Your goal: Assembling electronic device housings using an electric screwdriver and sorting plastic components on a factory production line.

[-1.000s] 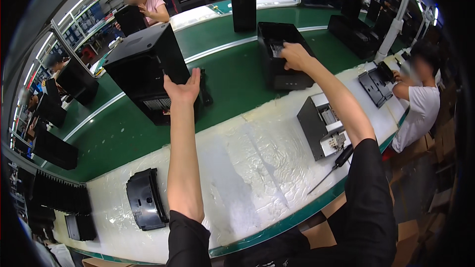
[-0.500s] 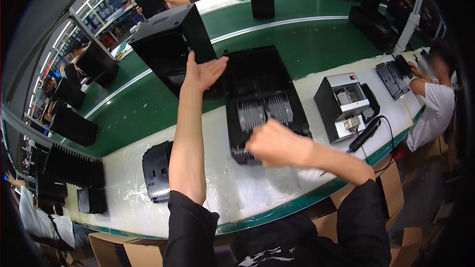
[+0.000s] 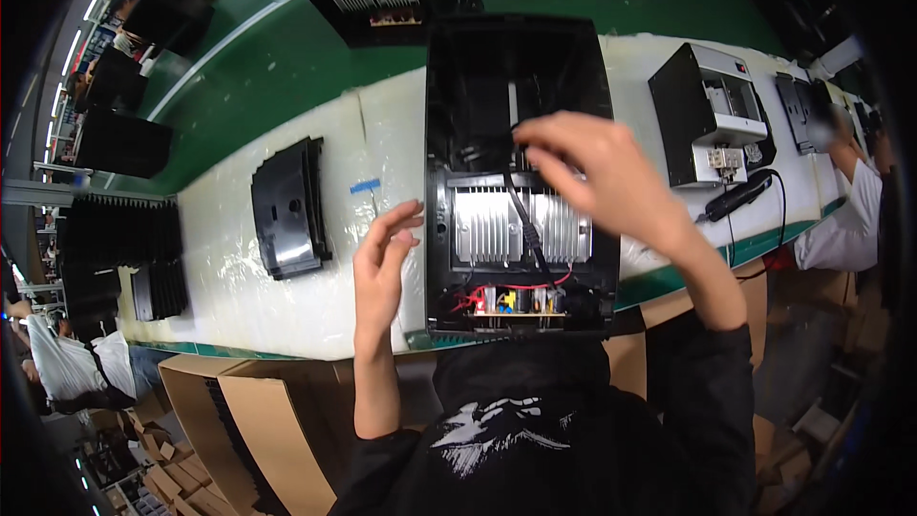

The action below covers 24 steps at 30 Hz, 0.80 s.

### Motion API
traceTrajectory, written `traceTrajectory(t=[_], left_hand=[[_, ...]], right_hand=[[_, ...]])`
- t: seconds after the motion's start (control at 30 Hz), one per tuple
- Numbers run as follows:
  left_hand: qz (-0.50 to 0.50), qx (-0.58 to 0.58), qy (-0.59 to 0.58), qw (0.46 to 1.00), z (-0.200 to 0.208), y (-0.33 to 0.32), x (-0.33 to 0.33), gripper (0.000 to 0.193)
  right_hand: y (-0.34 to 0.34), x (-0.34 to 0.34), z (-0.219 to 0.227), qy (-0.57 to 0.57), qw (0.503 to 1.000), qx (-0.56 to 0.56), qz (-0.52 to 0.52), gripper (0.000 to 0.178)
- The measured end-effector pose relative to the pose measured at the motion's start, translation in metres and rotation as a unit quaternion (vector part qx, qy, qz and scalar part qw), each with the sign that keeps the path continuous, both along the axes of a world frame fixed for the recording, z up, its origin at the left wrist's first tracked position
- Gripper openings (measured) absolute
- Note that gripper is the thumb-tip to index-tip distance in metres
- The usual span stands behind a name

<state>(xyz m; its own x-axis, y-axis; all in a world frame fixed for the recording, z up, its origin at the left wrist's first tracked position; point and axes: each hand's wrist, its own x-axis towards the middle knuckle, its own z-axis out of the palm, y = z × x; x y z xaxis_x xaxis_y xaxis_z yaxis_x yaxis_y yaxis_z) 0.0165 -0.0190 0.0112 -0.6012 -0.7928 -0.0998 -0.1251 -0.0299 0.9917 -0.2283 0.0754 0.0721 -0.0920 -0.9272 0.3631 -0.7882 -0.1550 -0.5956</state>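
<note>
A black box-shaped housing (image 3: 612, 277) lies open-side up in front of me, close to the bench's near edge. Inside it are silver finned heat sinks (image 3: 487, 225), a small circuit board (image 3: 519, 303) with red wires, and a black cable (image 3: 524, 220) running up across the fins. My right hand (image 3: 607, 172) is over the housing, its fingers closed at the cable's upper end; the fingertips are partly hidden. My left hand (image 3: 382, 263) is beside the housing's left wall, fingers loosely bent and apart from the thumb, holding nothing.
Left on the film-covered bench lie black plastic panels (image 3: 288, 210) and a blue tape strip (image 3: 365, 186). At right stand a silver-black device (image 3: 712, 115) and a corded black tool (image 3: 740, 194). Another housing (image 3: 373, 0) sits on the green surface beyond. Cardboard boxes (image 3: 258, 420) are below the edge.
My left hand has left the farther housing and come down beside the nearer one. That nearer housing sits closer to me. My right hand has gone from a fist to gripping the cable.
</note>
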Motion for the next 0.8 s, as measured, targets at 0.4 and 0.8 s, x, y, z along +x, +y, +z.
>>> traceTrajectory(t=[0.4, 0.8], left_hand=[[0.095, -0.077, -0.040, 0.992, 0.005, 0.055, 0.029, 0.027], [-0.131, -0.308, -0.048, 0.941, 0.046, 0.080, -0.038, 0.040]], right_hand=[[-0.053, -0.037, -0.049, 0.060, 0.956, 0.251, 0.141, 0.057], [-0.018, -0.027, 0.037, 0.191, 0.947, -0.238, 0.102, 0.035]])
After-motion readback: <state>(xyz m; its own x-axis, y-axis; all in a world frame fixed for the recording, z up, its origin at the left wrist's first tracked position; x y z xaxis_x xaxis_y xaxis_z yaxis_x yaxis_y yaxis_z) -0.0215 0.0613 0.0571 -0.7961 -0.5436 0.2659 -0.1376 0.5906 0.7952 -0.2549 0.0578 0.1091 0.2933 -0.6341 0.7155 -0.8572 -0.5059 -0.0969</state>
